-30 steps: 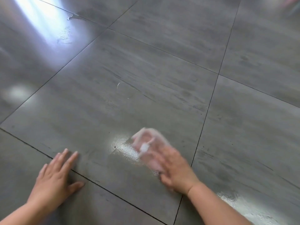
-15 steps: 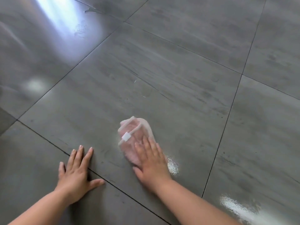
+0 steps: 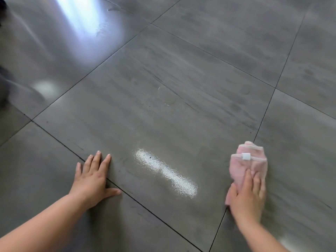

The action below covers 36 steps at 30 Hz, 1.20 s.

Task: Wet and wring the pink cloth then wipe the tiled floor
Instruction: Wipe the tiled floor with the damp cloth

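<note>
Head view. The tiled floor (image 3: 181, 70) is grey, laid in large tiles with dark grout lines running diagonally across the frame.

The right hand (image 3: 247, 195) presses flat, fingers extended, on the near part of the pink cloth (image 3: 248, 163). The cloth lies bunched on the floor near the lower right edge of the frame, its far end free of the hand and showing a small white tag (image 3: 246, 156). It sits across the grout line that runs up from the bottom edge.

The left hand (image 3: 92, 179) is spread wide, palm down on bare floor at lower left, straddling a grout line; it holds nothing.

Between the two hands lies an elongated wet streak (image 3: 165, 172), glossy, apart from both.

Beyond the hands the floor lies open toward the far edge. A bright reflection (image 3: 80, 13) marks the far left corner.
</note>
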Motion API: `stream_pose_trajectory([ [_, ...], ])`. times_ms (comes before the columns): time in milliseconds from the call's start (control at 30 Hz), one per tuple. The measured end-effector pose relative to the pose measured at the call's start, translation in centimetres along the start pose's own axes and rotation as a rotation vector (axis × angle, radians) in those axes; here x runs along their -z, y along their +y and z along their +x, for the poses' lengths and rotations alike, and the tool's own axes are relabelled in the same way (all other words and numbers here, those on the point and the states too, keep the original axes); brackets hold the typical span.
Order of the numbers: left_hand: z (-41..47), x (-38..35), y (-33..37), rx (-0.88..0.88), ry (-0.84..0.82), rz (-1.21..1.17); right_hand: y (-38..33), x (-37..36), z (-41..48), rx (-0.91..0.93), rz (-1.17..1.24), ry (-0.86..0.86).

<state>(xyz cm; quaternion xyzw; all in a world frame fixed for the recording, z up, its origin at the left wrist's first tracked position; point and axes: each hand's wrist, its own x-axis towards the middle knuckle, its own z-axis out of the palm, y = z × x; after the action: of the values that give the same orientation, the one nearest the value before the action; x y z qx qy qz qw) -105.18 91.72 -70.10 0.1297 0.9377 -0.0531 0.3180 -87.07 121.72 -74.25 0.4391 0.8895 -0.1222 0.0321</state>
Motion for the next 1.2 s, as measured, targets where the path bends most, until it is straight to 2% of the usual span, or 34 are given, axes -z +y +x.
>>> stream_pose_trajectory([
  [67, -0.1, 0.1, 0.3, -0.006, 0.000, 0.013, -1.5, -1.4, -3.3, 0.215, -0.059, -0.022],
  [167, -0.5, 0.0, 0.1, -0.033, 0.000, -0.029, -4.2, -3.1, -8.2, 0.726, -0.140, -0.126],
  [233, -1.0, -0.2, -0.2, -0.074, 0.003, -0.032, -5.2, -3.6, -9.3, 1.041, -0.313, -0.208],
  [300, -1.8, -0.7, -0.4, -0.117, 0.000, -0.026, -4.3, -2.8, -7.4, 1.162, -0.430, -0.221],
  [367, -2.6, -1.3, 0.2, -0.179, -0.025, 0.002, -1.7, -1.7, -4.5, 1.094, -0.403, -0.199],
  [400, -3.0, -1.6, 0.5, -0.204, -0.039, 0.021, -0.1, -0.9, -3.4, 0.964, -0.334, -0.170],
  [467, -3.2, -1.9, 1.1, -0.219, -0.051, 0.011, 4.2, 0.5, -1.5, 0.642, -0.154, -0.008],
  [533, -3.1, -1.9, 1.0, -0.218, -0.040, -0.049, 7.1, 2.7, -1.1, 0.267, -0.020, -0.051],
  [600, -3.0, -1.8, 0.8, -0.218, -0.022, -0.123, 8.5, 3.1, -1.7, -0.024, 0.076, -0.025],
  [667, -3.1, -1.8, 0.7, -0.216, 0.004, -0.120, 7.0, 2.4, -3.0, -0.234, 0.110, -0.040],
  [700, -3.2, -1.9, 0.7, -0.217, 0.014, -0.103, 6.0, 1.5, -3.9, -0.249, 0.101, -0.045],
  [733, -3.3, -2.0, 0.9, -0.213, 0.019, -0.094, 4.9, 0.5, -5.1, -0.172, 0.060, -0.053],
  [800, -3.3, -2.4, 1.0, -0.199, 0.035, -0.111, 2.3, -1.2, -7.5, 0.179, 0.019, -0.114],
  [933, -2.9, -2.1, 0.9, -0.209, -0.007, -0.181, -1.5, -2.8, -9.9, 0.858, -0.287, -0.247],
  [967, -2.9, -2.0, 0.7, -0.213, -0.029, -0.224, -1.5, -2.8, -9.6, 0.964, -0.379, -0.263],
  [1033, -2.8, -1.8, 0.2, -0.225, -0.018, -0.297, -0.2, -2.4, -7.6, 0.985, -0.489, -0.271],
  [1067, -2.8, -1.7, -0.2, -0.224, 0.014, -0.312, 0.7, -2.1, -6.1, 0.899, -0.445, -0.243],
  [1133, -2.4, -1.5, -1.8, -0.174, 0.095, -0.313, 2.0, -0.7, -3.0, 0.668, -0.269, -0.118],
  [1200, -1.7, -1.3, -3.6, -0.069, 0.139, -0.284, 1.9, 1.0, -0.1, 0.353, -0.112, 0.003],
])
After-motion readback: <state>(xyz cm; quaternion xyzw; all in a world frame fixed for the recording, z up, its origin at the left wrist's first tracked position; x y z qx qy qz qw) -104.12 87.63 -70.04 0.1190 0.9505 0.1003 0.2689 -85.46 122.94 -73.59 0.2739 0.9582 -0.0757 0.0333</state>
